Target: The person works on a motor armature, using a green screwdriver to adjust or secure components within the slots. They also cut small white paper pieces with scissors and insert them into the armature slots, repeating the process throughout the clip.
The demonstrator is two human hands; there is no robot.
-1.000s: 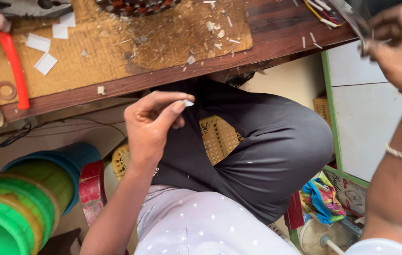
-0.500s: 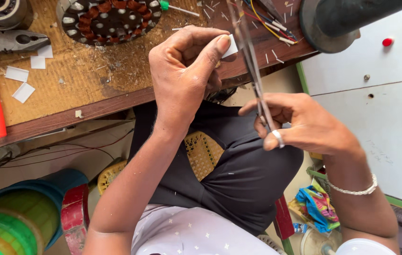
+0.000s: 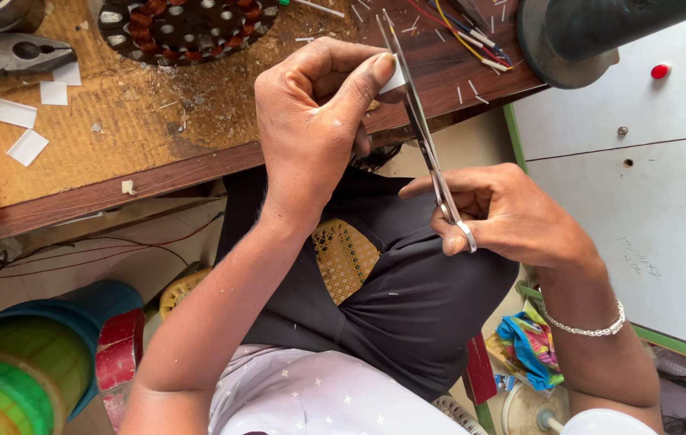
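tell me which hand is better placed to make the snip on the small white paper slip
Right, probably. The right hand has its fingers through the steel scissors, whose blades meet the small white paper slip. The left hand only pinches that slip, steadying it.

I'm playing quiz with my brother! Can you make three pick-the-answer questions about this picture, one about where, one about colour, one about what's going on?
1. Where is the motor stator?
A on the workbench
B on the lap
C on the floor

2. What colour is the small paper piece in the left hand?
A red
B white
C green

3. What does the right hand hold?
A pliers
B nothing
C scissors

Answers: A, it lies on the bench top; B, white shows at the thumb; C, fingers sit in the handle loops.
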